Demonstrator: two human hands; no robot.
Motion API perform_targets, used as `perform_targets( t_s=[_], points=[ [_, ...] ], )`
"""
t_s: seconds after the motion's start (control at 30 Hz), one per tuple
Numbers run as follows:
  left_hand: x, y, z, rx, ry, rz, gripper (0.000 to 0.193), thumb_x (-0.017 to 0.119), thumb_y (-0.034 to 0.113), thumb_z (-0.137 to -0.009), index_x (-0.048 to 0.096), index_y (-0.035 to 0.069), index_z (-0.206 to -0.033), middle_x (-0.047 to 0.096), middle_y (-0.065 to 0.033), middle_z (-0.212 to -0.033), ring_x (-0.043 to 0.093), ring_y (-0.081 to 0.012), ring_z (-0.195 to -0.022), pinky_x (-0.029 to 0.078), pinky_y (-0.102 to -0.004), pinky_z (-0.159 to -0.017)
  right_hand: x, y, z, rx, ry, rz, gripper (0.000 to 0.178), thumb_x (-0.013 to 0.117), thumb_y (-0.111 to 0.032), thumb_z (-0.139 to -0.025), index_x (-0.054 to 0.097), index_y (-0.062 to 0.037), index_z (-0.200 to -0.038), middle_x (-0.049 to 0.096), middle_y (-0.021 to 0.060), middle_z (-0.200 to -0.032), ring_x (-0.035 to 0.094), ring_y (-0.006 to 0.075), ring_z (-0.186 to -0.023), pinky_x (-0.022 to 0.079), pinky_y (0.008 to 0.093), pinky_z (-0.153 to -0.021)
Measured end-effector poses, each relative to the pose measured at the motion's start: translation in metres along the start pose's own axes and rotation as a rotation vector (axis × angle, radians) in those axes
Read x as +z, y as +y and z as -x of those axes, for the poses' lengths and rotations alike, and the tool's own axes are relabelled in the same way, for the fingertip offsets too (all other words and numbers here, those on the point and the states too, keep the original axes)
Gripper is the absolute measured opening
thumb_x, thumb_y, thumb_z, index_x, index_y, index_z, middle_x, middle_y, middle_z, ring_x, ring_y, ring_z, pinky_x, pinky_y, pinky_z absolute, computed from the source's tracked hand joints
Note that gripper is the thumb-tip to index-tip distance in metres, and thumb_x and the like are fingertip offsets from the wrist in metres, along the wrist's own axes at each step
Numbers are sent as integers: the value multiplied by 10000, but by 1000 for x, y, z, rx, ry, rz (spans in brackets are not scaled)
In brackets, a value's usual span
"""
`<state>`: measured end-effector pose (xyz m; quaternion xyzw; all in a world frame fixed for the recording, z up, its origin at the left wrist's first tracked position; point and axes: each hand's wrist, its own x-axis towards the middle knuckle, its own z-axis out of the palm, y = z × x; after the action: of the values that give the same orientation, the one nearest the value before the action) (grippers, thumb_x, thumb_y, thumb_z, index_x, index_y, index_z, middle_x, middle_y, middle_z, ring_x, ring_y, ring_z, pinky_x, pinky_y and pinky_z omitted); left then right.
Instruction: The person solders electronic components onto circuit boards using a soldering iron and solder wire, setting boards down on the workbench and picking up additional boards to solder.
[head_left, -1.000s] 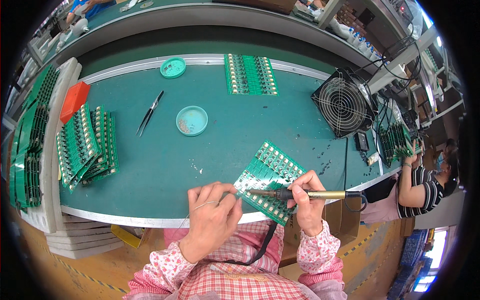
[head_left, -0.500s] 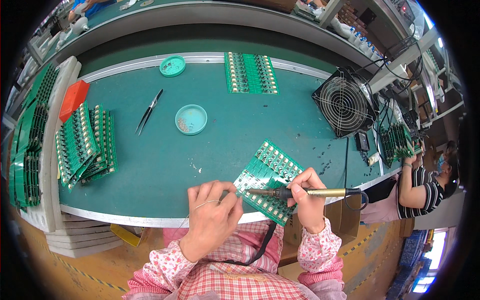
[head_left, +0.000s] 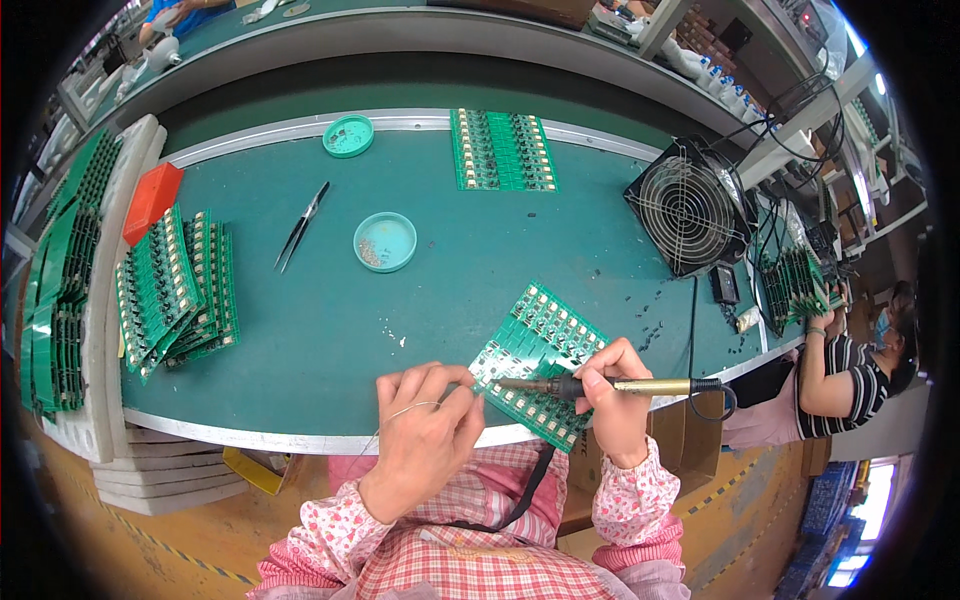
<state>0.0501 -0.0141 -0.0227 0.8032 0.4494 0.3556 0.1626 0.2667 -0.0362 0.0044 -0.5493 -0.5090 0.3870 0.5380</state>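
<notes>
My right hand (head_left: 618, 410) grips a soldering iron (head_left: 655, 385) by its gold and black handle. The iron's dark tip points left and meets the left corner of a green circuit board panel (head_left: 545, 325), which lies slanted at the table's front edge. My left hand (head_left: 425, 415) is closed at that same corner, with a thin solder wire (head_left: 410, 406) running across its fingers. The wire's far end, by the iron's tip, is too small to make out. Rows of small white and black parts cover the panel.
Tweezers (head_left: 301, 228) and two turquoise dishes, a near one (head_left: 410, 255) and a far one (head_left: 348, 153), lie beyond my hands. Stacked boards (head_left: 160, 285) and a red box (head_left: 152, 203) stand left. Another panel (head_left: 505, 150) lies at the back. A fan (head_left: 685, 210) and co-worker (head_left: 845, 385) are right.
Both hands, the iron and the panel keep nearly the same pose. The whole view has shifted by only a little.
</notes>
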Motion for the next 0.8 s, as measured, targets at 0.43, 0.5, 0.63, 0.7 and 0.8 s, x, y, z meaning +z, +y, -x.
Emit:
perform_targets(
  t_s=[0.43, 0.5, 0.63, 0.7, 0.8],
  points=[
    [2, 12, 7, 34, -22, -3, 121, 718, 72, -765, 598, 53, -761, 628, -53, -1056, 583, -265, -1041, 359, -431, -867, -1, -4, 45, -37, 297, 48, 189, 606, -181, -923, 523, -15, -887, 598, 51, -679, 534, 76, -504, 420, 223, -484],
    [4, 12, 7, 33, -21, -6, 119, 716, 74, -767, 599, 53, -764, 626, -52, -1058, 583, -266, -1040, 358, -431, -868, -1, 4, 52, -233, 229, 172, 163, 620, -155, -903, 546, -12, -876, 589, 54, -633, 533, 101, -493, 416, 245, -478],
    [6, 11, 8, 34, -15, -22, 110, 713, 76, -770, 606, 51, -772, 618, -51, -1062, 578, -269, -1039, 356, -431, -870, 7, 1, 53, -423, 164, 327, 143, 675, -121, -842, 575, -19, -851, 622, 65, -620, 535, 144, -477, 419, 281, -464],
    [7, 10, 8, 37, -18, -24, 108, 714, 77, -769, 609, 50, -774, 615, -51, -1064, 576, -268, -1041, 356, -431, -870, 10, 1, 49, -481, 142, 365, 134, 684, -105, -823, 580, -23, -846, 625, 69, -624, 537, 155, -472, 425, 287, -460],
    [6, 10, 8, 37, -25, -29, 106, 717, 80, -768, 616, 49, -778, 612, -49, -1067, 571, -267, -1048, 355, -430, -871, 12, 0, 47, -558, 101, 423, 134, 700, -75, -786, 586, -29, -840, 625, 72, -622, 542, 170, -464, 434, 298, -450]
  ],
)
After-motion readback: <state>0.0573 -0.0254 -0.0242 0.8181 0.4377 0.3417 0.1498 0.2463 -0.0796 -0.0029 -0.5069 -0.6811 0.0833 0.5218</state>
